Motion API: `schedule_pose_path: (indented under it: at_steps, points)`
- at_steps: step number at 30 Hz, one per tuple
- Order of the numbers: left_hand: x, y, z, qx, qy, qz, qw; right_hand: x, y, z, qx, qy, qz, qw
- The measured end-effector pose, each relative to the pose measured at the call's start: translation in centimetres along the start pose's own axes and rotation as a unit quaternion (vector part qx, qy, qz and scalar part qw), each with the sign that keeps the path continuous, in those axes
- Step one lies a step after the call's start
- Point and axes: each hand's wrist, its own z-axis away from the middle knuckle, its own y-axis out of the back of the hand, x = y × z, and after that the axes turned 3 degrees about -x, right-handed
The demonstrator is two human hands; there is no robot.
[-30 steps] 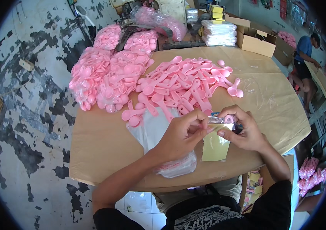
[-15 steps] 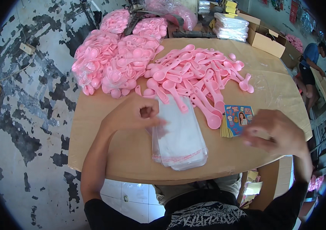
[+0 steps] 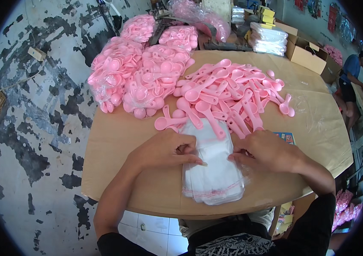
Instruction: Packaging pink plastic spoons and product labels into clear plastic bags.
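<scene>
A stack of clear plastic bags [image 3: 214, 181] with reddish flap strips lies on the table in front of me. My left hand [image 3: 168, 150] rests at its left side, fingers curled and thumb pressed on the top bag. At the opposite edge my right hand [image 3: 271, 150] pinches a bag between thumb and fingers. Just beyond the stack spreads a loose heap of pink plastic measuring spoons [image 3: 228, 87], some touching its far end. A pile of blue printed cards [image 3: 287, 137] is mostly hidden behind my right hand.
Bulging clear bags of pink spoons [image 3: 149, 85] crowd the table's far left. At the back right are a pile of packed plastic bags [image 3: 268, 39] and an open cardboard box [image 3: 307, 57]. A person in blue [image 3: 352, 70] works at another table on the right.
Both hands have come down onto the plastic bags, the right one moving left from above the cards. The view has shifted a little, so the table appears lower and further right.
</scene>
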Motion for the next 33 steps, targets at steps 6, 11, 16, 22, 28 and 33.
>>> schedule_pose_path:
  at_steps: [6,11,16,22,28,33]
  points:
    - [0.8,0.3,-0.1,0.016,0.001,-0.004,1.0,1.7,0.3,1.0,0.088,0.093,0.038,0.991]
    - [0.3,-0.2,0.1,-0.008,-0.009,0.035,0.999,1.0,2.8,2.4,0.079,0.062,0.051,0.994]
    - [1.9,0.6,0.7,-0.012,-0.009,0.002,1.0,0.6,5.8,6.0,0.198,0.062,0.004,0.978]
    - [4.0,-0.4,0.1,0.166,-0.034,-0.066,0.983,4.0,5.2,5.9,0.22,0.128,-0.073,0.964]
    - [11.5,-5.6,-6.3,0.172,-0.015,0.394,0.903,4.8,3.3,6.7,0.245,0.153,-0.032,0.957]
    - [9.9,-3.8,-8.5,0.191,-0.05,0.539,0.819,10.4,2.3,8.0,0.283,0.161,0.078,0.942]
